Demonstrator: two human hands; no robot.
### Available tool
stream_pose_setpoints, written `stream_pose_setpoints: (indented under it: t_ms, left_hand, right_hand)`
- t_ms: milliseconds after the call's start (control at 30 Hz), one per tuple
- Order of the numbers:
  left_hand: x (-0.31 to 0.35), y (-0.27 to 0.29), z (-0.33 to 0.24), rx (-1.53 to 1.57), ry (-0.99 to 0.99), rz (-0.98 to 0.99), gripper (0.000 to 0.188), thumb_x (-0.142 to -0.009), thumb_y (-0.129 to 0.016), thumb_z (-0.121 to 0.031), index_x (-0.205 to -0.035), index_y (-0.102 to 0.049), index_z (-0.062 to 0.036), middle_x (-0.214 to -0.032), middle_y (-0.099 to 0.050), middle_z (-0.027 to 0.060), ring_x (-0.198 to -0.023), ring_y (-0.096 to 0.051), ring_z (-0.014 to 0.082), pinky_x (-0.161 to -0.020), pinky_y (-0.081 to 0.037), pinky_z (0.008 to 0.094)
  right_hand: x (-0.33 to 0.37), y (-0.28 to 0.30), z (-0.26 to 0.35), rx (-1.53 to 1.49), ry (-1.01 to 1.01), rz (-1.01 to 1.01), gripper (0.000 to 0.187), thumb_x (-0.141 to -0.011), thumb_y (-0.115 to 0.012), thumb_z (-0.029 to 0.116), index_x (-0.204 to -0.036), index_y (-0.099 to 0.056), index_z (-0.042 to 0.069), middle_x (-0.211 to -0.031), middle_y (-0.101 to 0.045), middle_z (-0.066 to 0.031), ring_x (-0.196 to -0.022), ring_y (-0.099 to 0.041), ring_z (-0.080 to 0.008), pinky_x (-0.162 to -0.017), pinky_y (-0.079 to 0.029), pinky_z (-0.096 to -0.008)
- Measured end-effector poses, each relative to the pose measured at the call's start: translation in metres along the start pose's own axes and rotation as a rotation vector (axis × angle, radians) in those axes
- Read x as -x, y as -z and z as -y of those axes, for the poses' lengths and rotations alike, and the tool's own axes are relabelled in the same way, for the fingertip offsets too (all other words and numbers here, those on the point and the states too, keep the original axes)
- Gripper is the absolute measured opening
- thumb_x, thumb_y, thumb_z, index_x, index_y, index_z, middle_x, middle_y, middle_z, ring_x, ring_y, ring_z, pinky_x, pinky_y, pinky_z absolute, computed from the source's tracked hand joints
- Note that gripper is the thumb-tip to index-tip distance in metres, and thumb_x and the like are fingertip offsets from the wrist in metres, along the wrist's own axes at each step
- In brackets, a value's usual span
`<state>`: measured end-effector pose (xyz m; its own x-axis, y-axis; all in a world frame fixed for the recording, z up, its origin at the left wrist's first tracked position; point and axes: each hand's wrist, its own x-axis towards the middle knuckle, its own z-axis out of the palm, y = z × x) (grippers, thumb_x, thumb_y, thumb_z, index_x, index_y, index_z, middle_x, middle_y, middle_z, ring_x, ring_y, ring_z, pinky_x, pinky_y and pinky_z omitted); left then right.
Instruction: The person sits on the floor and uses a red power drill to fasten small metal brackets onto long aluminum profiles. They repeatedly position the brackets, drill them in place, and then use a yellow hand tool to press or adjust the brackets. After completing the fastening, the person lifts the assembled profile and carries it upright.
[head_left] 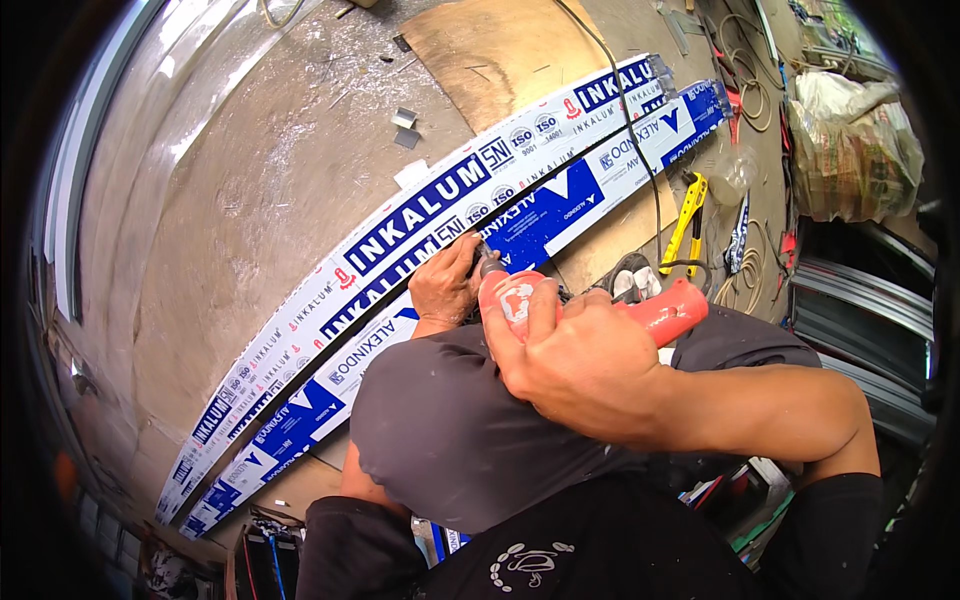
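A red power drill is gripped in the right hand, its tip held at a film-wrapped profile. The left hand is rested against the profile, fingers bunched — anything pinched cannot be told. Nearer than the profile's right end — a yellow hand tool.

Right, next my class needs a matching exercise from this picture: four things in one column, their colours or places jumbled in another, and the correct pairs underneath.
Things
1. power tool
2. long-handled hand tool
3. left hand
4. bulging sack

Colours or places
A. at the wrapped strips, beside the tip of the red tool
B. at the upper right of the picture
C. red, held in the right hand
D. yellow with black

Pairs: 1-C, 2-D, 3-A, 4-B
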<state>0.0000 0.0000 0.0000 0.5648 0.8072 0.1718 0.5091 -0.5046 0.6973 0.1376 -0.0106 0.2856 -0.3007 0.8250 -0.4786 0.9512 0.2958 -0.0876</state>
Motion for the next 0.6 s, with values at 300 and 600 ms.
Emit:
stream_pose_setpoints:
  t_ms: [300, 600]
  left_hand:
    - [0.001, 0.003, -0.004, 0.007, 0.058, 0.024, 0.032, -0.089, -0.083, -0.038, -0.113, -0.077, -0.0187, -0.109, -0.081, -0.0056, -0.083, -0.077, 0.0192, -0.066, -0.06, 0.0349]
    - [0.002, 0.009, -0.002, 0.01, 0.053, 0.077, 0.031, -0.09, -0.081, -0.028, -0.119, -0.076, -0.0192, -0.117, -0.079, -0.0071, -0.09, -0.077, 0.0168, -0.073, -0.061, 0.0333]
  right_hand:
    - [-0.011, 0.005, 0.008, 0.014, 0.031, 0.069, 0.027, -0.085, -0.07, 0.016, -0.104, -0.073, -0.004, -0.081, -0.071, -0.0286, -0.063, -0.068, -0.0261, -0.047, -0.052, -0.0402]
    - [-0.015, 0.006, 0.012, 0.13, 0.043, 0.14, 0.044, -0.091, -0.066, 0.024, -0.129, -0.068, 0.001, -0.082, -0.068, -0.0201, -0.056, -0.07, -0.0282, -0.05, -0.054, -0.0381]
